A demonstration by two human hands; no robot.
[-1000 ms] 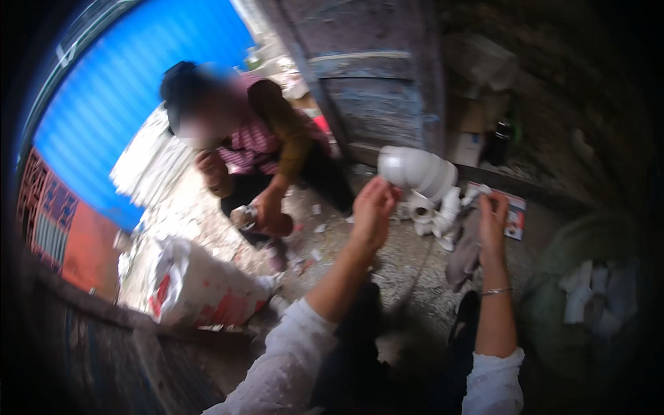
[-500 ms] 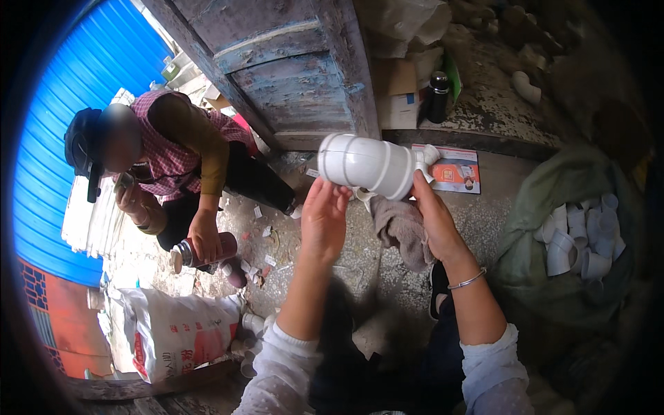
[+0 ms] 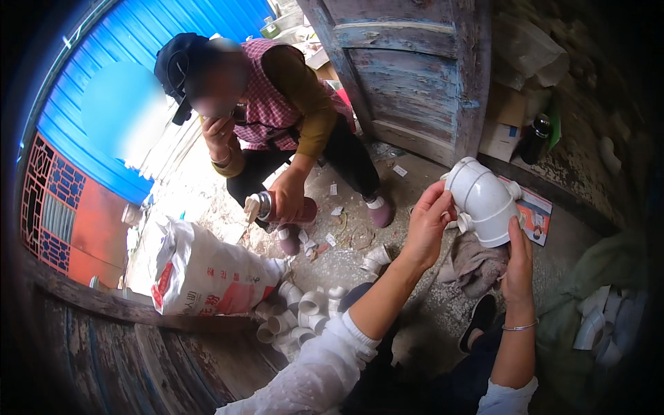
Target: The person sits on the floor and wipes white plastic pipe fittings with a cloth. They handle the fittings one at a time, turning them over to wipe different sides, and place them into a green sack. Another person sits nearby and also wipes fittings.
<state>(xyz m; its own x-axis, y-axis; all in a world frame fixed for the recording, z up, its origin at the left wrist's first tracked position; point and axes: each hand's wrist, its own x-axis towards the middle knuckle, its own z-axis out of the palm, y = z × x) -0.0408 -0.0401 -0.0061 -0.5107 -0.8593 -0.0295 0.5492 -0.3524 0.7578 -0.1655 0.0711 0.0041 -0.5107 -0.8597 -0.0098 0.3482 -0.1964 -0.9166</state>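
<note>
A speckled, worn floor (image 3: 429,304) lies under everything, with a wooden door (image 3: 422,83) in peeling paint standing beyond the grey cloth (image 3: 477,266) that is bunched on that floor. Just above and beyond the cloth, off the floor, is a white pipe elbow (image 3: 481,197), held between two hands. The left hand (image 3: 429,228) has a narrow fingertip grip on the elbow's left rim; the right hand (image 3: 519,270) has its grip at the wide lower collar, its palm partly turned from view.

The likeliest trouble is a slip: the plastic looks smooth and the left grip seems to bear on the rim alone, so a quick turn could twist the elbow free and drop it on the cloth or the hard floor beside it. Small white fittings (image 3: 465,221) sit close beyond the cloth, where a falling elbow might knock them about. A loose fitting (image 3: 375,259) left of the cloth could roll underfoot. Farther left of it, a crouching co-worker (image 3: 297,104) holds a dark red flask (image 3: 297,209) tipped sideways; whether it is capped I cannot tell, but if uncapped, that tilt could wet the floor.
</note>
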